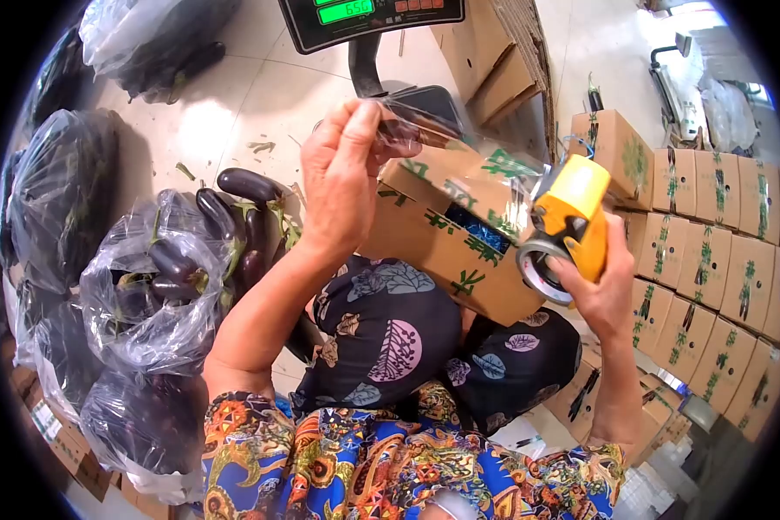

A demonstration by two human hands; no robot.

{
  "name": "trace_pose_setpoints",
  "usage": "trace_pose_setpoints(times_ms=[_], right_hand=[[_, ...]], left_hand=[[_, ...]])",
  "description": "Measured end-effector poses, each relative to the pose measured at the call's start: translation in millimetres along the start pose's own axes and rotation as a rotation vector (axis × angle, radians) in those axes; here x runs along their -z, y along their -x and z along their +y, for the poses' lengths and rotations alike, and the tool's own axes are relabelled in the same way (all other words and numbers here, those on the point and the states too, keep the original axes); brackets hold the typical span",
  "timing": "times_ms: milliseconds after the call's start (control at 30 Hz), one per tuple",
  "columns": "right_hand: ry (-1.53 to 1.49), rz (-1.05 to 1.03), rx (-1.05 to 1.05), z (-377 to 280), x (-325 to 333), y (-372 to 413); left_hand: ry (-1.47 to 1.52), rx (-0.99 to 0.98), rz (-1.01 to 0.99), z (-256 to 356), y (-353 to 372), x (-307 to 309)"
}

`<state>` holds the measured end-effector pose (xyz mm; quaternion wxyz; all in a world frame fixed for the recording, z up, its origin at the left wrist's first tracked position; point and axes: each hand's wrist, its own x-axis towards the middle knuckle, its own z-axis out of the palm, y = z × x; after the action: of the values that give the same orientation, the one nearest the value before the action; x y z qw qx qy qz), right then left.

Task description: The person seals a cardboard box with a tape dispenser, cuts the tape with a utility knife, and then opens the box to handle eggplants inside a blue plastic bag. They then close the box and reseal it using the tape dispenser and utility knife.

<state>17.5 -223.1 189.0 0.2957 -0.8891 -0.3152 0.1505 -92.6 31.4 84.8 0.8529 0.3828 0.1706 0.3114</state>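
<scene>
My right hand (pixel 614 282) grips a yellow tape dispenser (pixel 581 195) with a tape roll on its lower side. From it a strip of clear packing tape (pixel 459 130) stretches leftward over a cardboard box (pixel 433 238). The strip's other end is pinched between the thumb and fingers of my left hand (pixel 342 160), at the box's far left corner. Green print marks the box, which sits tilted just beyond my knees. Its top flaps nearly meet, and dark bluish contents show through a gap between them.
A weighing scale with a lit green display (pixel 373 19) stands ahead. Loose eggplants (pixel 250 186) and an open plastic bag of eggplants (pixel 160 269) lie left, beside several fuller bags (pixel 65 191). Stacked printed boxes (pixel 702 260) line the right; flattened cardboard (pixel 503 61) leans ahead.
</scene>
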Motion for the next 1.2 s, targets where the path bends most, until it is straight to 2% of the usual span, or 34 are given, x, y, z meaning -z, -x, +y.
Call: trace_pose_setpoints(times_ms=[33,100,200,300,367,433,467,600,733,867,967,1200], right_hand=[[-0.102,-0.027,-0.055,6.4,-7.2,-3.5],[0.019,-0.102,-0.046,18.4,-21.9,-6.6],[0.076,-0.112,0.008,13.9,-25.5,-9.6],[0.084,-0.082,0.127,10.5,-24.1,-5.4],[-0.026,-0.067,0.182,15.5,-24.0,-0.6],[-0.031,-0.089,0.114,17.4,-33.4,-1.3],[-0.031,-0.098,0.077,17.3,-36.4,-1.8],[0.093,-0.120,0.229,14.2,-40.3,-8.1],[0.276,-0.167,0.266,-7.6,-53.3,-15.9],[0.329,-0.243,0.155,-18.2,-58.9,-20.1],[0.299,-0.216,0.229,-18.3,-59.9,-22.4],[0.346,-0.212,0.189,-22.6,-62.3,-25.8]], left_hand=[[-0.014,0.039,0.000,-10.9,0.1,4.2],[-0.174,0.059,0.020,-22.8,5.0,9.2],[-0.419,-0.038,0.007,-31.7,13.2,9.3],[-0.429,0.002,0.082,-37.7,3.8,12.2],[-0.216,0.129,0.180,-44.9,-0.8,22.9],[-0.006,0.190,0.236,-45.8,-4.5,32.5],[-0.002,0.189,0.308,-47.6,-6.1,35.2],[-0.253,0.165,0.253,-16.3,-16.2,74.1],[-0.451,0.198,0.154,16.4,-14.7,106.2],[-0.509,0.227,0.089,6.3,-13.4,129.9],[-0.612,0.164,0.062,-1.8,-16.1,131.3],[-0.799,0.053,0.055,-33.6,-20.4,143.6]])
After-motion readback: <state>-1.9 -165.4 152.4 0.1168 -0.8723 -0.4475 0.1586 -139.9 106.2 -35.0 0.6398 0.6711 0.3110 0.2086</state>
